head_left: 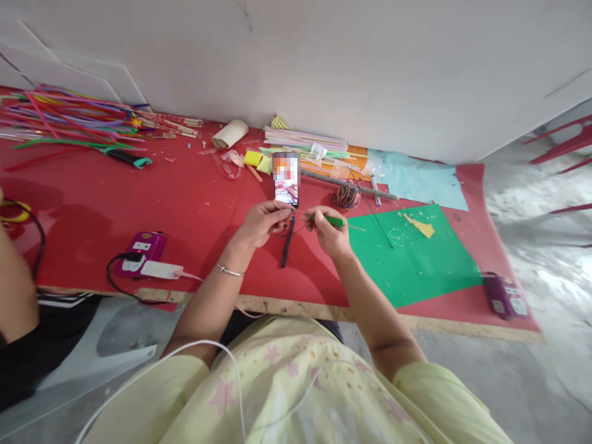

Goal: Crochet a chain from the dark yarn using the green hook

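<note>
My left hand [268,222] pinches a small thin piece that I cannot make out clearly, close to the lower end of a lit phone [286,180]. In my right hand [327,229] is a thin metal tool with a green handle [333,221], its tip pointing at the left fingertips. A dark strap [287,243] lies on the red tabletop [208,216] just below the hands. Behind the right hand sits a ball of multicoloured yarn [346,197].
Pipe cleaners [69,120] fill the back left. A purple power strip [144,250] is at the front left, another [505,296] at the right edge. Green sheet [416,265] lies right; a stick [346,182] and paper strips [305,140] lie behind. A person's arm [16,283] shows far left.
</note>
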A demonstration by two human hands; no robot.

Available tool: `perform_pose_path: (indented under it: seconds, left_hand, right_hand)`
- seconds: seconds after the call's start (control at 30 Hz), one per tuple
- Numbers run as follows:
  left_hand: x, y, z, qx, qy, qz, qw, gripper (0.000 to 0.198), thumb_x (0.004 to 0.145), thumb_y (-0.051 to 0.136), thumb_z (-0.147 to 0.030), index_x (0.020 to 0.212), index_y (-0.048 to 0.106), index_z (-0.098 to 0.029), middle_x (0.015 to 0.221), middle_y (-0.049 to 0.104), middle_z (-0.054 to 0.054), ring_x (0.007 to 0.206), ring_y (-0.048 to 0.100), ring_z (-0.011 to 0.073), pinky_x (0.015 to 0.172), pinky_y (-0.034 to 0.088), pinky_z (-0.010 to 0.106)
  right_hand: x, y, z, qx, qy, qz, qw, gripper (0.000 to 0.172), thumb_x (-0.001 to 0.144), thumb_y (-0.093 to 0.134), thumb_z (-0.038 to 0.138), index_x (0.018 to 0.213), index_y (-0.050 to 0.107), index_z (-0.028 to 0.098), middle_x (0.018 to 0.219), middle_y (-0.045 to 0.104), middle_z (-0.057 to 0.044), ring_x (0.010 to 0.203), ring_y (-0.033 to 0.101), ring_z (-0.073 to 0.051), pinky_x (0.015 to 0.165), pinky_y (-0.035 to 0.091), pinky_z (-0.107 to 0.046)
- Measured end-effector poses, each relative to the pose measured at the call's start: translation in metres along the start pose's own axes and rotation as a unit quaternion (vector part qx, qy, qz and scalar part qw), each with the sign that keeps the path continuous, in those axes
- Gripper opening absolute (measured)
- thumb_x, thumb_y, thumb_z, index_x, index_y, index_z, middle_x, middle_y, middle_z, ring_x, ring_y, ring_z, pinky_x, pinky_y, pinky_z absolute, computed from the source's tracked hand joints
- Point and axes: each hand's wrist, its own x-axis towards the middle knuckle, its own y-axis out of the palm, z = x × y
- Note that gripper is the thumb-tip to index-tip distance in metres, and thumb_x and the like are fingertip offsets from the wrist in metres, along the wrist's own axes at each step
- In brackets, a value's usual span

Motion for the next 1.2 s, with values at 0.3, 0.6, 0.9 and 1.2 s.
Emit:
perform_pose_path:
  seconds: [0.3, 0.6, 0.9, 1.2]
  left_hand:
    - [0.000, -0.001, 0.002, 0.033, 0.023, 0.007, 0.999, 0.036, 0.062, 0.095, -0.038, 0.083, 0.079, -0.014, 0.066, 0.064, 0.001, 0.051, 0.049, 0.0062, 0.046, 0.031, 0.021]
    - [0.004, -0.006, 0.011, 0.017, 0.052, 0.026, 0.998, 0.035, 0.063, 0.093, -0.028, 0.094, 0.082, -0.016, 0.074, 0.069, 0.001, 0.048, 0.045, 0.0039, 0.046, 0.030, 0.021]
    - [0.004, -0.004, 0.014, 0.023, 0.054, 0.016, 0.998, 0.031, 0.066, 0.088, -0.022, 0.096, 0.082, -0.016, 0.069, 0.065, 0.000, 0.048, 0.044, 0.0044, 0.046, 0.030, 0.022]
    - [0.005, -0.003, 0.016, 0.006, 0.049, -0.009, 0.999, 0.028, 0.066, 0.089, -0.026, 0.090, 0.080, -0.015, 0.061, 0.060, -0.002, 0.047, 0.045, 0.0050, 0.044, 0.027, 0.020]
  right_hand:
    - [-0.001, -0.001, -0.003, 0.014, 0.016, 0.002, 1.000, 0.026, 0.086, 0.080, 0.049, 0.095, 0.082, 0.025, 0.083, 0.080, -0.003, 0.067, 0.064, -0.014, 0.065, 0.050, -0.031]
    - [-0.011, 0.012, -0.010, 0.138, 0.101, -0.035, 0.985, 0.027, 0.083, 0.082, 0.049, 0.095, 0.077, 0.027, 0.085, 0.078, -0.001, 0.074, 0.067, -0.013, 0.064, 0.051, -0.024]
    - [-0.008, 0.009, -0.014, 0.181, 0.128, -0.052, 0.974, 0.028, 0.082, 0.082, 0.048, 0.095, 0.074, 0.025, 0.081, 0.076, 0.001, 0.070, 0.065, -0.011, 0.059, 0.050, -0.021]
    - [-0.009, 0.009, -0.016, 0.178, 0.137, -0.056, 0.973, 0.028, 0.081, 0.083, 0.048, 0.093, 0.074, 0.024, 0.082, 0.076, 0.001, 0.070, 0.065, -0.011, 0.061, 0.051, -0.022]
